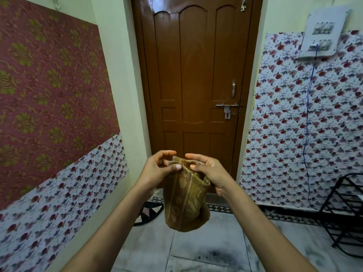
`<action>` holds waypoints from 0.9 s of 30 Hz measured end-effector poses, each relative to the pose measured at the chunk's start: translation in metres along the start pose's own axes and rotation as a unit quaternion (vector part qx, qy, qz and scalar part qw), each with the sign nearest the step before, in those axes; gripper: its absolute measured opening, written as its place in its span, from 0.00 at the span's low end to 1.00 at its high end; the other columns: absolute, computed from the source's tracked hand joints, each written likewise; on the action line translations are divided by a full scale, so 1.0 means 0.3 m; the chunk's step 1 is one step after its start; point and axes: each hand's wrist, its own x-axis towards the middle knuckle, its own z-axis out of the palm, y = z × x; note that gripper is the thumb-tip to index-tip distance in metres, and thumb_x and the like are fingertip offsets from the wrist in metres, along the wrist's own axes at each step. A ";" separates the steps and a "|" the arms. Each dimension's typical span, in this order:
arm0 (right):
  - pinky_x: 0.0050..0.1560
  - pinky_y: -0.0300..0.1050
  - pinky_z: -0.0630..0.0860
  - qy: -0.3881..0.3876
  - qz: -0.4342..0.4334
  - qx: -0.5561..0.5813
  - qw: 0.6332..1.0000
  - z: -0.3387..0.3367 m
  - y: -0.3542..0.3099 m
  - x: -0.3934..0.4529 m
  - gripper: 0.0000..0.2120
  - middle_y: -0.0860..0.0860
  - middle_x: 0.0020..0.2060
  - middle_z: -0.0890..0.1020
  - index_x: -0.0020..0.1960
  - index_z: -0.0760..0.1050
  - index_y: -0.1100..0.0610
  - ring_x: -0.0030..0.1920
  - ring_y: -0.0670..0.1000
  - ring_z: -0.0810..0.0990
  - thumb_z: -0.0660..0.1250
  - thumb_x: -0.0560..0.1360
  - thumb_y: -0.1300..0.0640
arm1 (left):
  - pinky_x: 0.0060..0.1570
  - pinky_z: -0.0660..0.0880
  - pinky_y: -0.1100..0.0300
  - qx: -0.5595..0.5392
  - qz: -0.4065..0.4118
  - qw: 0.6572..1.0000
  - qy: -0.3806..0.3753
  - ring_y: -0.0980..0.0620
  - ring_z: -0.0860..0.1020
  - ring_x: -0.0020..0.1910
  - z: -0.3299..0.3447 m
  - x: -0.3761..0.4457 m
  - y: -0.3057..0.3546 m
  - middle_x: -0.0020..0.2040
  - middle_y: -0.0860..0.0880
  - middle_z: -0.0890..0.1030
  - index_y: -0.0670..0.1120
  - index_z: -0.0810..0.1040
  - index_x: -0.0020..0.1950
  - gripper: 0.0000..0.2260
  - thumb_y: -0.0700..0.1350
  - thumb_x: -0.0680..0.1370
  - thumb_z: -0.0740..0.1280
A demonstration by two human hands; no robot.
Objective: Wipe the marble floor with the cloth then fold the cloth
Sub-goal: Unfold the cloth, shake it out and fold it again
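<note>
**Cloth held up in both hands, folding step likely in hand**

Far left: maroon patterned wall panel [49, 79], floral paper below; then the left hand [157, 169], raised at chest height, thumb and curled fingers pinching the top edge of the cloth [186, 201]; hanging between the two hands, well above the marble floor [176, 250], already doubled over, lower end bunched and rounded; just beside, the right hand [208, 171], thumb pressed on the same top edge, fingers curled round the upper right fold; behind, a closed brown door [196, 85]; far right, a black wire rack [345, 214]. Judged as the folding stage, wiping apparently done; next likely needed: edges aligned, another neat fold, no slack.
</note>
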 end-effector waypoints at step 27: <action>0.50 0.38 0.78 -0.032 0.035 -0.167 0.985 -0.092 -0.028 -0.017 0.13 0.51 0.51 0.80 0.56 0.76 0.55 0.52 0.47 0.79 0.70 0.72 0.60 | 0.48 0.67 0.63 0.462 0.165 0.867 -0.087 0.55 0.71 0.50 -0.022 0.044 0.021 0.49 0.52 0.73 0.48 0.76 0.59 0.10 0.41 0.79 0.62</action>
